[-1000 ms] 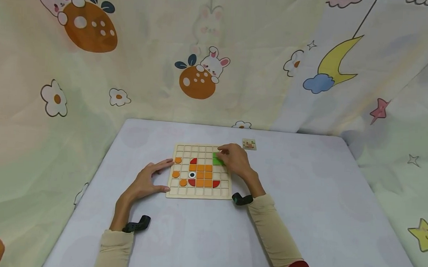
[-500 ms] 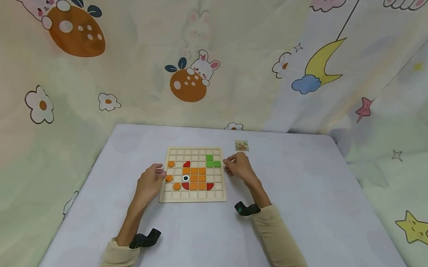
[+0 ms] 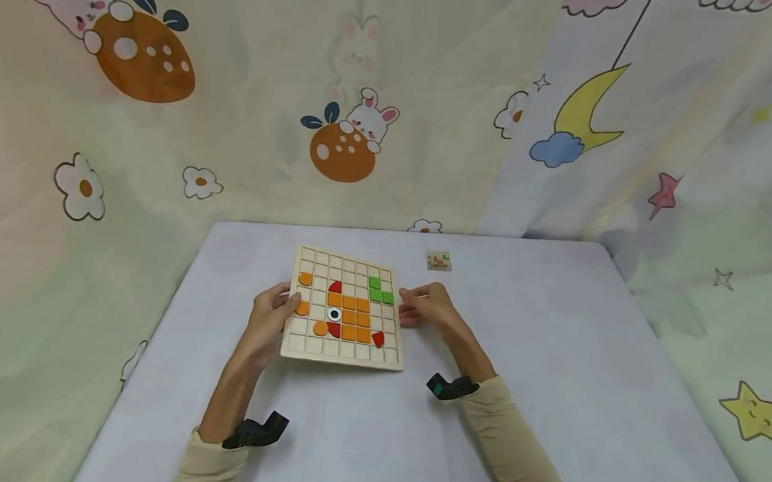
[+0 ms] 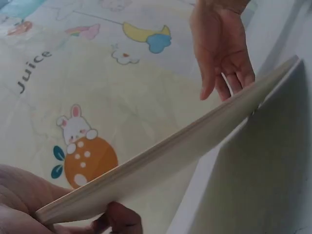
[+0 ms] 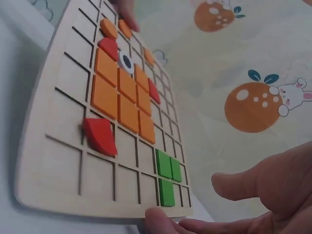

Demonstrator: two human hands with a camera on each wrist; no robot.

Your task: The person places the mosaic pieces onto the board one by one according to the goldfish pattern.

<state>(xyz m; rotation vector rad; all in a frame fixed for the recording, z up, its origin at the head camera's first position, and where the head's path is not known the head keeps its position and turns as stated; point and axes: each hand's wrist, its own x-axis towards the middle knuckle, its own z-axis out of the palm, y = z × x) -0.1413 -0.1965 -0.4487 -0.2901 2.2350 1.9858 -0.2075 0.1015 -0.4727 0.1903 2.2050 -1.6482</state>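
A wooden grid board (image 3: pixel 349 351) is tilted, its left side raised off the table. My left hand (image 3: pixel 269 318) grips that side, thumb on top and fingers beneath, as the left wrist view shows. At the right edge is my right hand (image 3: pixel 430 306), thumb apart, fingertips (image 5: pixel 158 222) close to or touching the rim; which, I cannot tell. Orange squares (image 3: pixel 357 319), a round eye piece (image 3: pixel 334 314), orange discs (image 3: pixel 320 328) and green squares (image 3: pixel 376 295) lie on the grid. One red rounded piece (image 5: pixel 100 136) sits askew across its grid lines.
A small patterned card (image 3: pixel 439 260) lies on the white table (image 3: pixel 518 333), beyond the board's right corner. Behind the table hangs a printed cloth (image 3: pixel 249 120). Each wrist wears a black device (image 3: pixel 452 388).
The left hand has taken hold of the board's left side and lifted it. The right hand has drawn back from the green squares to the right edge. One red piece has turned askew.
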